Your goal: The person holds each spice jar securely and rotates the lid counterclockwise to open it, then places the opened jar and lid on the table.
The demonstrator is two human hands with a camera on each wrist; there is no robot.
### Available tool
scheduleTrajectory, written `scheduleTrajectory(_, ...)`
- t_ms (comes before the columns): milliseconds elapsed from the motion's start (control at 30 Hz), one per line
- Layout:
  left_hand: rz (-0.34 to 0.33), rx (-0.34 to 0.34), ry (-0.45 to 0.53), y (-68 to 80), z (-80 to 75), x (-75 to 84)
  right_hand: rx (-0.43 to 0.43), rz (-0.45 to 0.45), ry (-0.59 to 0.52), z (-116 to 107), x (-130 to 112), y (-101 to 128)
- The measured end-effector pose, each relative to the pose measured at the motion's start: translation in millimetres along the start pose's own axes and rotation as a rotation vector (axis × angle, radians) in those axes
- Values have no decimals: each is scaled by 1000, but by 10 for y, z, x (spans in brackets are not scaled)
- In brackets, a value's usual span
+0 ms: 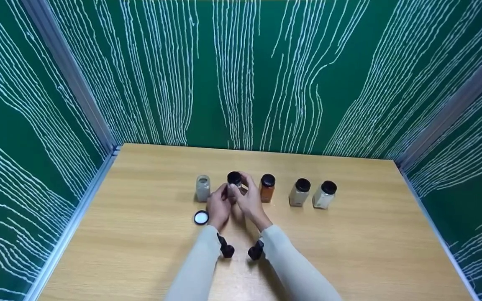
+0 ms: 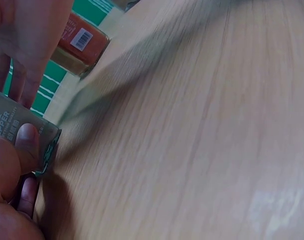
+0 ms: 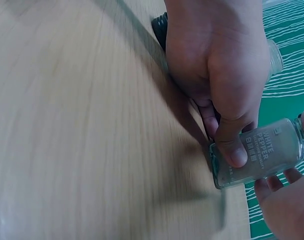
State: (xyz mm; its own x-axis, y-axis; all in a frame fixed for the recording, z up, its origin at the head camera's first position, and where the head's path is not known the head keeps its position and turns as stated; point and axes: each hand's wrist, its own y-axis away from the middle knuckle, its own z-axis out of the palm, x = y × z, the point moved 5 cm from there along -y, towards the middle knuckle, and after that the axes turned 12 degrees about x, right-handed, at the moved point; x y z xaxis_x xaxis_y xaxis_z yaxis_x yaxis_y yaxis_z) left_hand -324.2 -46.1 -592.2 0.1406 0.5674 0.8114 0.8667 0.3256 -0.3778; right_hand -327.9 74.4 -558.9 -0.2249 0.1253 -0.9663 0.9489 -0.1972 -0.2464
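A glass jar labelled white pepper (image 3: 259, 150), with a black lid (image 1: 234, 177), stands between the two hands at the middle of the table. My left hand (image 1: 219, 207) grips the jar low down, its thumb lying across the label in the left wrist view. My right hand (image 1: 250, 204) curls its thumb and fingers round the top at the lid. Just left of the left hand is an uncapped glass jar (image 1: 203, 190). A loose black lid (image 1: 201, 217) lies in front of that jar, white inside facing up.
To the right of the hands stands a capped jar of orange-brown spice (image 1: 267, 192). Two capped jars of pale contents, one (image 1: 299, 194) and another (image 1: 324, 197), stand farther right. Green panels with white wavy lines (image 1: 234, 75) enclose the wooden table (image 1: 370, 242) behind and at both sides.
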Motion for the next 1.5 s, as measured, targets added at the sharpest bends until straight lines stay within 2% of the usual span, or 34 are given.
scheduleTrajectory(267, 66, 22, 3, 8, 15, -22, -14, -42, 24, -11, -19, -15)
scheduleTrajectory(533, 29, 1, 25, -5, 15, -4, -7, -10, 67, -24, -39, -43)
scheduleTrajectory(700, 28, -3, 21, -1, 20, 11, -3, 1, 58, -39, -73, -58)
scheduleTrajectory(967, -26, -21, 37, -5, 20, -19, 35, -81, 17, -65, -214, -62)
scheduleTrajectory(1167, 26, 7, 69, 2, 11, -8, 44, -160, 53, -96, -235, -91)
scheduleTrajectory(1500, -17, -10, 50, 4, 30, -46, 64, -177, 6, -160, -285, -111)
